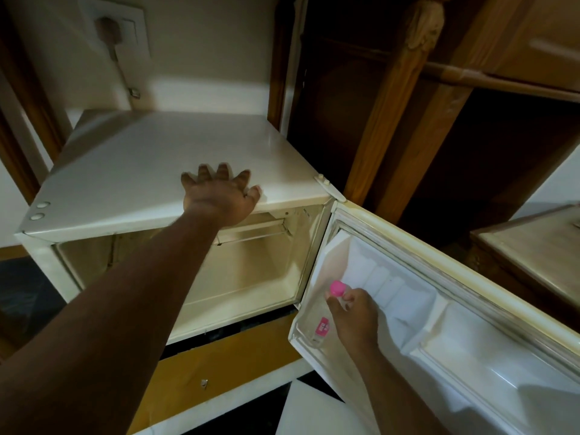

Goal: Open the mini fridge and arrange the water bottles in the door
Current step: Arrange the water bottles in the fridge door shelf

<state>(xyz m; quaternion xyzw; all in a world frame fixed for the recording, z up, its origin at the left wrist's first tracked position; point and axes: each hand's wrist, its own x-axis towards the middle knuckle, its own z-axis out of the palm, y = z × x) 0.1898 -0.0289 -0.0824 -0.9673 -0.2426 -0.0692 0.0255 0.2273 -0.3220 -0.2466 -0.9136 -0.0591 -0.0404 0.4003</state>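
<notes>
The mini fridge [175, 158] is seen at centre frame with its door [470, 309] already swung open toward the lower right; the opening step is judged done, and the arranging step is the one in hand; the left hand [219, 193] is being laid flat on the fridge top near its front edge, fingers [223, 171] spread open and gripping nothing, apparently for bracing; the right hand [353, 318] is being held inside the door at lower centre-right, its fingers [348, 298] closed around the neck of a water bottle [323, 328] just under the pink cap [337, 288]; the bottle is clear, with a pink label, and is being stood roughly upright in the door compartment nearest the hinge side; whether its base is already resting on the door shelf [298, 335] cannot be told, since the bottom is blurred against the white plastic; only this one bottle is being seen; the fridge cavity is looking bare apart from a wire rack [251, 238] near the top; no other bottles are visible anywhere in frame; next move, as judged: the bottle being seated fully and released without tipping, then the next bottle being fetched from out of view and placed beside it.
</notes>
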